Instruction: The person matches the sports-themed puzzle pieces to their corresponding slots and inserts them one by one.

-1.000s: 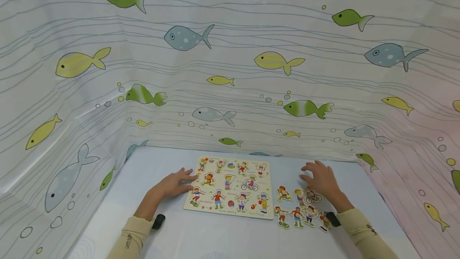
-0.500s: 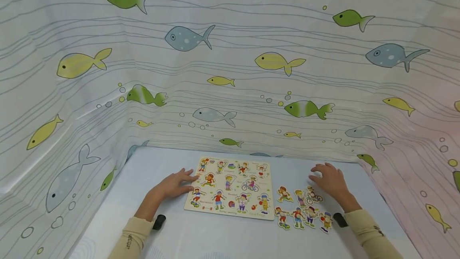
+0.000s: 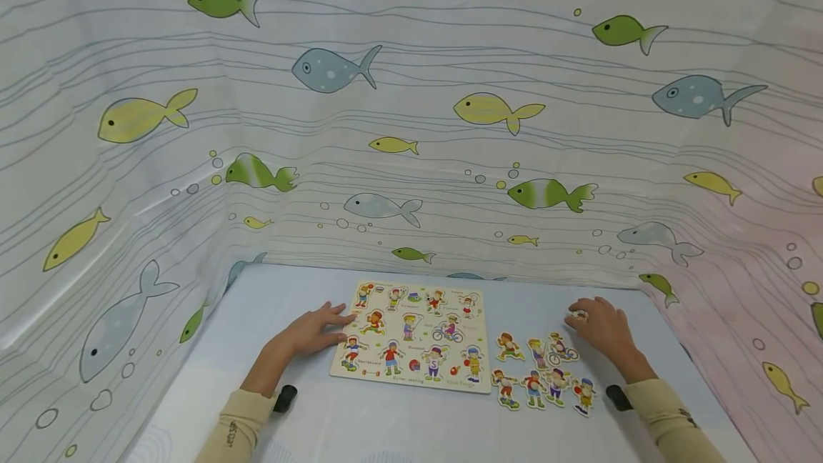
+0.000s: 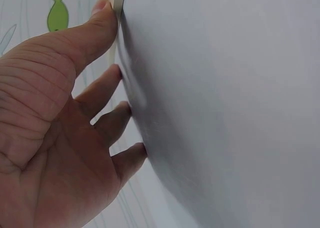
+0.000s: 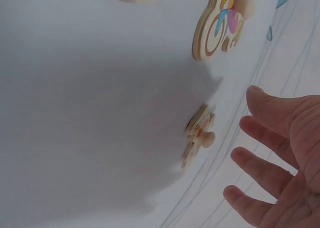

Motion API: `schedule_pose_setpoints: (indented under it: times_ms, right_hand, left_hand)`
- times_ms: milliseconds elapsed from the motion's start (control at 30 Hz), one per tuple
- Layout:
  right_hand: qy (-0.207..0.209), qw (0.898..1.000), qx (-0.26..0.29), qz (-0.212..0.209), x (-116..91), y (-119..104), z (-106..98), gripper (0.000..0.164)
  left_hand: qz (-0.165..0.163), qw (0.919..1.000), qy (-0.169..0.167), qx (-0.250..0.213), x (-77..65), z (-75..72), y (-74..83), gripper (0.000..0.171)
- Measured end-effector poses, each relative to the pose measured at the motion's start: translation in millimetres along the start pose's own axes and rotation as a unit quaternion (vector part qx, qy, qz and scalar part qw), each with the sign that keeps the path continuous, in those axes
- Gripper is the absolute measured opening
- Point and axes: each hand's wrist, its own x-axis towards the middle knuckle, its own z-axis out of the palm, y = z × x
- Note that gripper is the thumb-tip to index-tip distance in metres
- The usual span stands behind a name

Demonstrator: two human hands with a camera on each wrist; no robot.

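Observation:
On the table lies a wooden knob puzzle board (image 3: pixel 421 366) printed with children playing sports. My left hand (image 3: pixel 313 329) rests at its left edge, fingers spread; in the left wrist view the thumb touches the board's edge. My right hand (image 3: pixel 606 331) hovers at the far right, its fingers loosely bent. Below it, in the right wrist view, a small puzzle piece with a knob (image 5: pixel 197 135) lies on the table, apart from the fingertips. Closer to the board are loose knob pieces, among them a cyclist (image 3: pixel 562 349), a runner (image 3: pixel 509 346) and a ball player (image 3: pixel 584 396).
A fish-patterned sheet (image 3: pixel 437 170) walls the table at the back and both sides. Several more loose pieces, such as a skateboarder (image 3: pixel 505 388), stand close together between the board and my right hand. The table (image 3: pixel 360 420) is covered in pale blue.
My right hand has moved right, off the loose pieces, uncovering the cyclist and ball player pieces. My left hand and the board have stayed in place.

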Motion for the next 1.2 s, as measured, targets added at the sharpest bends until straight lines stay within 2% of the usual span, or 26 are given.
schedule_pose_setpoints:
  times_ms: [600, 1200]
  right_hand:
    - [0.007, 1.0, -0.011, 0.024, -6, 15, 2, 0.021]
    - [0.009, 0.999, -0.01, 0.045, -3, 26, 9, 0.023]
  left_hand:
    - [0.004, 1.0, 0.002, 0.005, 1.7, 1.8, -2.0, 0.051]
    - [0.001, 1.0, -0.002, 0.003, 2.5, 1.7, -1.6, 0.049]
